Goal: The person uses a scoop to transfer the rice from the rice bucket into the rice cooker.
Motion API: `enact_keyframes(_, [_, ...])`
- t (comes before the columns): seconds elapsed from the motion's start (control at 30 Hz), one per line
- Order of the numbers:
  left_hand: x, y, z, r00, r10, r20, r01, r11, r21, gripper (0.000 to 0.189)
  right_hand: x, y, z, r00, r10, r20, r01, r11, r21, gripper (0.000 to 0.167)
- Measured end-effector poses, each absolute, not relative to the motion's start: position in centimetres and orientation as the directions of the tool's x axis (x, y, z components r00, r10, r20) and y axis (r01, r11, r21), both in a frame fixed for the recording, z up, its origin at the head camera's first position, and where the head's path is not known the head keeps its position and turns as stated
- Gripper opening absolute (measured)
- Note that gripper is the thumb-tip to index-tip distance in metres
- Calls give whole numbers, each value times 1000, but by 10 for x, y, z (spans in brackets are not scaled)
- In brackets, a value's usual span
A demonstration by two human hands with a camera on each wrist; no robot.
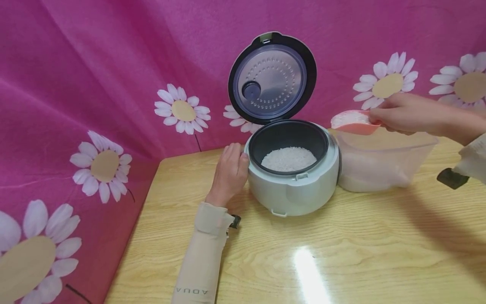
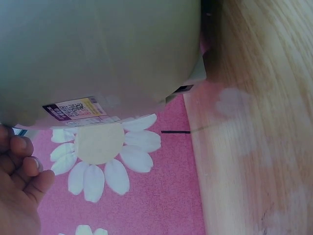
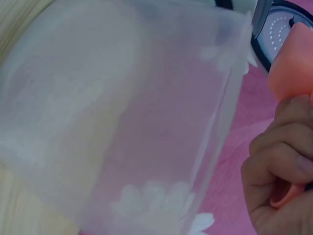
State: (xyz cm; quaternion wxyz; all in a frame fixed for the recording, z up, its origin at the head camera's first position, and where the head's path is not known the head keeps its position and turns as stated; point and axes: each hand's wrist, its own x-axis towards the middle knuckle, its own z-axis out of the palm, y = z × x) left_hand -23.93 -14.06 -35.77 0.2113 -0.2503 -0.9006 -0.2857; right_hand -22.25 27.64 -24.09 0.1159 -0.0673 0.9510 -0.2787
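A pale green rice cooker (image 1: 294, 194) stands with its lid (image 1: 272, 80) raised, and white rice (image 1: 289, 159) lies in its dark inner pot. My left hand (image 1: 229, 174) rests against the left side of the cooker, close under the rim. Its fingers (image 2: 20, 147) look loosely curled in the left wrist view. To the right, my right hand (image 1: 402, 113) grips the handle of a pink scoop (image 1: 357, 128) heaped with rice. The scoop is held above a translucent plastic container (image 1: 379, 169), which holds something whitish. In the right wrist view the curled fingers (image 3: 279, 161) wrap the scoop's handle.
The cooker and the container stand side by side on a wood-grain table (image 1: 262, 270). A magenta cloth (image 1: 125, 55) with large daisies hangs behind and along the left side. The raised lid stands close to the cloth.
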Motion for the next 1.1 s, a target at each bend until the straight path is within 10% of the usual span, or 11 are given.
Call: enact_keyframes(1.1, [-241, -141, -359, -763, 346, 547, 598, 699, 392, 33, -240, 208, -223, -950, -303, -81, -270, 921, -281, 35])
